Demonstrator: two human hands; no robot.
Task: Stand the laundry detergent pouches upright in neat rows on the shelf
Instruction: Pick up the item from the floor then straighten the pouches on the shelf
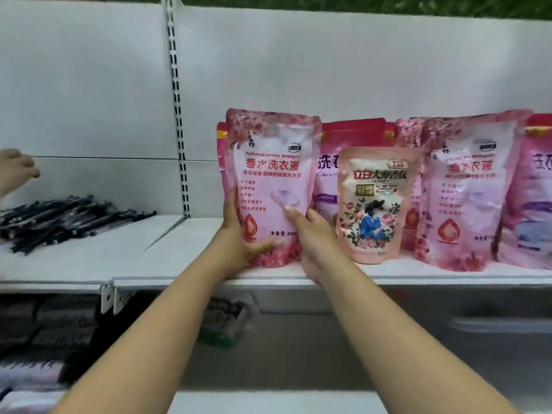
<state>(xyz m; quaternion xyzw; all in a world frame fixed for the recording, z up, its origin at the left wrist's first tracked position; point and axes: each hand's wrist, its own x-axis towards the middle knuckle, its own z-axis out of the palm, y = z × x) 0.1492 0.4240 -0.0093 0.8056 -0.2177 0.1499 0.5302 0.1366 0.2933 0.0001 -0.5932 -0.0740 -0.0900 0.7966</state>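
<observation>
A tall pink flowered detergent pouch (pixel 273 174) stands upright at the left end of the row on the white shelf (pixel 185 264). My left hand (pixel 239 237) grips its lower left edge, thumb across the front. My right hand (pixel 310 234) holds its lower right side, thumb on the front. Another pink pouch is partly hidden right behind it. To the right stands a smaller peach pouch with a floral picture (pixel 375 204), then a second tall pink flowered pouch (pixel 466 192). Magenta pouches (pixel 352 135) stand in the back row.
A slotted upright post (pixel 177 109) divides the shelf bays. Several black pens or sticks (pixel 65 218) lie piled on the left bay. Another person's hand (pixel 15 170) shows at the far left edge. Lower shelves hold dark packaged goods (pixel 50 324).
</observation>
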